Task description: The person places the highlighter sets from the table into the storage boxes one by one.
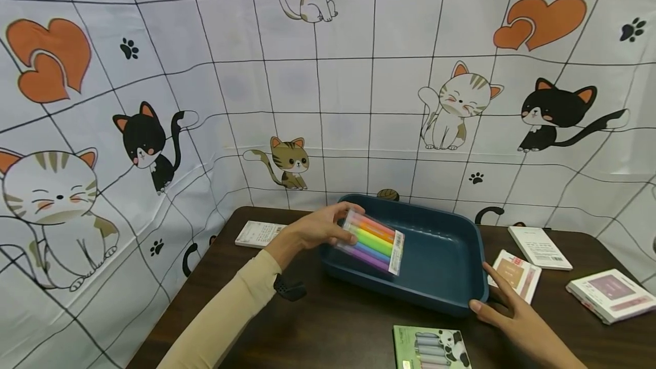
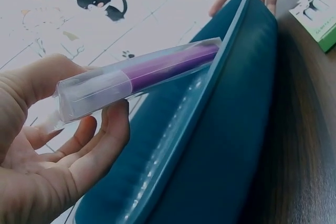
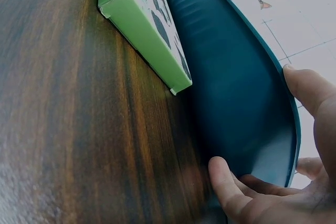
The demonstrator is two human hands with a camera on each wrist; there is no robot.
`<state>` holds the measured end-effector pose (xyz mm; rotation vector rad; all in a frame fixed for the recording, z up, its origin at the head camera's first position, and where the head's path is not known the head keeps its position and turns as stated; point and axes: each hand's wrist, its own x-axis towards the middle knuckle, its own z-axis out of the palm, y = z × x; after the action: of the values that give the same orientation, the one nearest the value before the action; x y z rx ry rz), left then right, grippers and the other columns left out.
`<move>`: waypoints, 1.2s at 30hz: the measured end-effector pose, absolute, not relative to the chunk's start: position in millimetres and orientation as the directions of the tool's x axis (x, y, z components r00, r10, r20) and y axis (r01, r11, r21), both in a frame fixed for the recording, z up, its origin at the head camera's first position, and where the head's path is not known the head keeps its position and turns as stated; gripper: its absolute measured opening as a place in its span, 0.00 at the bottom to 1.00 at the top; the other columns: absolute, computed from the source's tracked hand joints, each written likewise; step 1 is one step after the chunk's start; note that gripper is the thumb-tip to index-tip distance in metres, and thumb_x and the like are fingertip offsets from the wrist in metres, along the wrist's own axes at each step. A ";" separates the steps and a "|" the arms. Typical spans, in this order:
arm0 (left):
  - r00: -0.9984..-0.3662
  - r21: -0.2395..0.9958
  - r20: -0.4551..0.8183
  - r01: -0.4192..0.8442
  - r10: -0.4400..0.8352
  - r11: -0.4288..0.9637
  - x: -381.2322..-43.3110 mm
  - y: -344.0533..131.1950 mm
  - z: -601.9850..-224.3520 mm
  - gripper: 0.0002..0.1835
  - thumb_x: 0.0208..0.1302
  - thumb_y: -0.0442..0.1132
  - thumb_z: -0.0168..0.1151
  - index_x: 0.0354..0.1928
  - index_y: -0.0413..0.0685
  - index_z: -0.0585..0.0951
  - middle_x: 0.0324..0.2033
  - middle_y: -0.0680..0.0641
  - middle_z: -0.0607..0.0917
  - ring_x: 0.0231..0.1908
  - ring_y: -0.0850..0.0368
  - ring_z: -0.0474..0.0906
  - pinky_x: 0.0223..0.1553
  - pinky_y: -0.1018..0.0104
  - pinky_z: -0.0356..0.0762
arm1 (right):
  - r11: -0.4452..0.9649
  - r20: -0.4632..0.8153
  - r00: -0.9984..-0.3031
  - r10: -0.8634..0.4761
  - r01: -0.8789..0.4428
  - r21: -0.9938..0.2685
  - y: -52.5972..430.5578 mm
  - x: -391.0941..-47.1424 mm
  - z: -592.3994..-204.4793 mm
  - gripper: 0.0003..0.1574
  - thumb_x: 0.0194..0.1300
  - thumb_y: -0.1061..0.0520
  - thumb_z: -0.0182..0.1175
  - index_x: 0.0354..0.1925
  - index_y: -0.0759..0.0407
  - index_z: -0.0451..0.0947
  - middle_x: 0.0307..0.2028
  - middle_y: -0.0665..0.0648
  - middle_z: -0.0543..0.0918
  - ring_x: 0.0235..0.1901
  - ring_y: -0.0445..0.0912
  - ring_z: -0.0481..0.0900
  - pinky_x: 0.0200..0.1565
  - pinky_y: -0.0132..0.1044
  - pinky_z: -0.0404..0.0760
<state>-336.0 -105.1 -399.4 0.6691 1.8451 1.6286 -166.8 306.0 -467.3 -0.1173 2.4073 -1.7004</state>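
My left hand (image 1: 312, 229) holds a clear pack of highlighters (image 1: 373, 242) by its left end, thumb on one side and fingers on the other. The pack's coloured barrels run from pink through orange, yellow and green to blue and purple. It is tilted above the left side of a dark blue plastic bin (image 1: 435, 244). Side-on in the left wrist view, the pack (image 2: 168, 69) shows a purple barrel. My right hand (image 1: 523, 318) grips the bin's near right corner, with thumb and fingers spread around its wall (image 3: 236, 93). The bin's visible floor is bare.
A green panda-print pen box (image 1: 430, 349) lies in front of the bin. A white box (image 1: 258, 234) sits behind my left forearm. To the right are a tan-and-white box (image 1: 515, 275), a white box (image 1: 540, 247) and a pink-and-white box (image 1: 612, 295). A cat-print curtain hangs behind.
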 end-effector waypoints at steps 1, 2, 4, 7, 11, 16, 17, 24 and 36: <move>-0.703 0.992 -0.098 -0.009 0.704 0.129 -335.9 -102.9 -398.3 0.41 0.59 0.30 0.74 0.73 0.52 0.66 0.59 0.38 0.71 0.45 0.47 0.76 0.35 0.66 0.80 | 0.336 -0.110 -0.979 -0.172 0.047 -0.941 306.6 -166.8 -467.5 0.58 0.76 0.51 0.60 0.83 0.46 0.29 0.71 0.83 0.51 0.62 0.66 0.74 0.52 0.43 0.84; -0.701 0.991 -0.100 -0.009 0.706 0.131 -336.3 -101.2 -397.9 0.41 0.59 0.30 0.74 0.73 0.51 0.66 0.59 0.38 0.71 0.45 0.47 0.76 0.35 0.66 0.80 | 0.332 -0.110 -0.979 -0.171 0.048 -0.942 307.0 -166.7 -467.8 0.58 0.76 0.52 0.60 0.83 0.45 0.29 0.72 0.83 0.51 0.62 0.66 0.73 0.52 0.43 0.84; -0.699 0.990 -0.106 -0.008 0.707 0.140 -336.2 -98.6 -397.5 0.41 0.59 0.30 0.75 0.72 0.51 0.67 0.58 0.38 0.72 0.45 0.47 0.76 0.36 0.65 0.80 | 0.340 -0.106 -0.980 -0.169 0.043 -0.940 307.8 -166.7 -468.3 0.57 0.76 0.52 0.60 0.83 0.45 0.30 0.71 0.83 0.52 0.63 0.67 0.71 0.52 0.42 0.83; -0.697 0.987 -0.122 -0.014 0.706 0.158 -335.6 -97.4 -398.6 0.40 0.58 0.31 0.75 0.72 0.51 0.67 0.58 0.39 0.72 0.44 0.47 0.76 0.36 0.65 0.80 | 0.351 -0.096 -0.980 -0.175 0.029 -0.936 307.7 -167.0 -469.2 0.57 0.76 0.52 0.60 0.83 0.46 0.30 0.71 0.83 0.52 0.64 0.69 0.70 0.51 0.41 0.83; -0.698 0.983 -0.148 -0.025 0.700 0.182 -333.9 -98.9 -399.3 0.40 0.58 0.31 0.76 0.71 0.54 0.68 0.59 0.38 0.71 0.45 0.47 0.77 0.37 0.64 0.81 | 0.351 -0.081 -0.979 -0.186 0.011 -0.936 305.9 -167.5 -469.3 0.57 0.77 0.52 0.59 0.83 0.47 0.31 0.71 0.84 0.52 0.64 0.70 0.69 0.51 0.42 0.83; -0.727 0.950 -0.183 0.043 0.661 0.310 -332.7 -101.8 -391.2 0.44 0.57 0.41 0.79 0.73 0.63 0.67 0.71 0.39 0.61 0.62 0.40 0.70 0.60 0.46 0.74 | 0.342 -0.081 -0.980 -0.179 0.015 -0.940 306.5 -168.8 -467.6 0.57 0.76 0.52 0.60 0.83 0.45 0.31 0.72 0.83 0.52 0.65 0.70 0.69 0.51 0.41 0.83; -0.742 0.935 -0.183 0.072 0.645 0.348 -332.7 -102.5 -388.9 0.44 0.57 0.43 0.79 0.73 0.66 0.67 0.74 0.41 0.58 0.66 0.39 0.66 0.64 0.42 0.69 | 0.339 -0.082 -0.980 -0.183 0.015 -0.941 306.8 -168.9 -467.9 0.57 0.77 0.53 0.60 0.83 0.46 0.30 0.71 0.83 0.52 0.64 0.70 0.69 0.51 0.41 0.83; -0.767 0.901 -0.102 0.198 0.634 0.385 -332.8 -109.9 -376.7 0.47 0.59 0.43 0.77 0.78 0.61 0.62 0.77 0.42 0.55 0.75 0.39 0.50 0.70 0.37 0.57 | 0.337 -0.082 -0.982 -0.172 0.019 -0.941 307.2 -167.3 -469.2 0.57 0.76 0.54 0.60 0.83 0.48 0.31 0.72 0.83 0.51 0.64 0.70 0.69 0.51 0.41 0.84; -0.744 0.919 -0.072 0.209 0.664 0.334 -323.7 -126.4 -375.4 0.42 0.64 0.43 0.73 0.77 0.57 0.62 0.73 0.46 0.63 0.72 0.39 0.60 0.67 0.39 0.65 | 0.317 -0.087 -0.978 -0.191 0.023 -0.948 306.4 -167.0 -467.4 0.57 0.77 0.54 0.60 0.83 0.48 0.30 0.71 0.85 0.50 0.63 0.69 0.71 0.52 0.44 0.84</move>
<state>-323.7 -126.4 -375.4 0.7669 2.1657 1.3949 -167.0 306.4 -467.4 -0.1553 2.3944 -1.7293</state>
